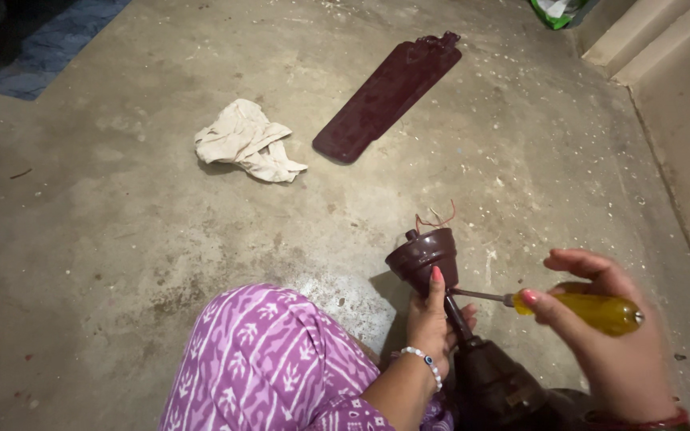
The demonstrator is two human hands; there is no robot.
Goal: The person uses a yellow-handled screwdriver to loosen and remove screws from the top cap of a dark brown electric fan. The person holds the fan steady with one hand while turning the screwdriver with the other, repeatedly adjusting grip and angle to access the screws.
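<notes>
On bare concrete floor (121,239), left hand (433,323) gripping canopy cup (423,257), right hand (608,335) clutching screwdriver (592,311).

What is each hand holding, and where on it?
Right hand holds the yellow-handled screwdriver by its handle. Left hand grips the dark brown fan rod just below its cup-shaped cover.

Home floor, bare stained concrete (121,239), crumpled rag (247,142), blue mat (49,48)
</notes>
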